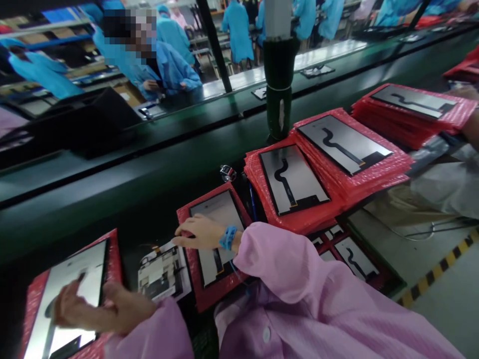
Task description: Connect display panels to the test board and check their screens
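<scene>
My left hand (92, 309) is over a display panel (90, 264) lying on red bubble wrap (112, 244) at the lower left. Its fingers are bent and smeared by motion, with the thumb apart; a small dark spot shows by a fingertip, and I cannot tell if anything is held. My right hand (202, 232), with a blue wrist strap (228, 237) behind it, reaches leftward across a second display panel (224, 204) on a red sleeve (205, 299). Its fingers are apart and appear to hold nothing. Between the hands lies an opened device (160, 271) with inner parts showing.
To the right, stacks of red bubble sleeves (404, 162) carry panels with black flex cables. A blue pen (252, 202) and a shiny metallic object (227, 173) lie nearby. A green wrapped post (279, 99) rises behind. A co-worker in blue (168, 70) sits across the line.
</scene>
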The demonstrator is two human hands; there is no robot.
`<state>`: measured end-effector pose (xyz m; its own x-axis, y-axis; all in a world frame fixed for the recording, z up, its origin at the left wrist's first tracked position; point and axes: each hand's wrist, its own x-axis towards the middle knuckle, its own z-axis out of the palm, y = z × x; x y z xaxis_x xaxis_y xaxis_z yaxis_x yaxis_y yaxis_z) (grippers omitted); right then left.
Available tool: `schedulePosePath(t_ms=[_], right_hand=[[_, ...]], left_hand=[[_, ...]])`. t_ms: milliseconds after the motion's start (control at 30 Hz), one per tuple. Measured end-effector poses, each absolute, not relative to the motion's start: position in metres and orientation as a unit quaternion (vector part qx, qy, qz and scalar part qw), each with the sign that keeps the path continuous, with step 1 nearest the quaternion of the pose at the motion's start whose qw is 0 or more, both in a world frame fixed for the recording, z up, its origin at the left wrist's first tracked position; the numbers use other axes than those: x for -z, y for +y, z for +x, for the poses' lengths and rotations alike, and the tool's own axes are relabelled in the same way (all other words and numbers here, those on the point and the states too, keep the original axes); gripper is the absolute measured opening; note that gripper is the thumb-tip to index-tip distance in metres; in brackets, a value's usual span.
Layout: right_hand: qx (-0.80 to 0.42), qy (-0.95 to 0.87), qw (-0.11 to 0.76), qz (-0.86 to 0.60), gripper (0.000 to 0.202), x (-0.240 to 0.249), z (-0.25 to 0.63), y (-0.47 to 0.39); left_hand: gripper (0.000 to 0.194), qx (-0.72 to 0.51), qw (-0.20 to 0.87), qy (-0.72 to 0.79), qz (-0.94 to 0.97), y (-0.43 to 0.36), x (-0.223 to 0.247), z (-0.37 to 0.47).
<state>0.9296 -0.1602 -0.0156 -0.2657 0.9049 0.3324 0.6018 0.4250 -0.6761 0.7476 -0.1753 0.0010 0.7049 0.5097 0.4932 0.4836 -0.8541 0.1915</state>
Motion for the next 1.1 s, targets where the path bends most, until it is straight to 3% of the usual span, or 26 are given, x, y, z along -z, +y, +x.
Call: schedulePosePath(t_ms=[267,467,633,800,1100], right_hand=[[0.021,-0.753,0.343,-0.561,0.055,0.011,0.920,-0.179],[0.158,-0.759,0.290,-0.561,0.042,-0.003,0.922,-0.200],[0.119,-0.785,0.241,-0.558,0.035,-0.013,0.932,-0.198],[0.004,-0.781,0.295,-0.550,0.034,-0.005,0.945,-0.188],[-0.010,-0.794,0.291,-0.533,0.035,0.011,0.937,-0.181]], left_hand=[[0.048,-0.228,0.012,0.168,0.959,-0.200,-0.026,0.794],[0.053,-0.196,-0.007,0.050,0.979,-0.210,-0.029,0.805],[0.038,-0.199,-0.016,0.037,0.979,-0.208,-0.038,0.812],[0.023,-0.219,0.011,0.109,0.970,-0.217,-0.042,0.823],[0.031,-0.218,0.070,0.196,0.954,-0.218,-0.034,0.813]])
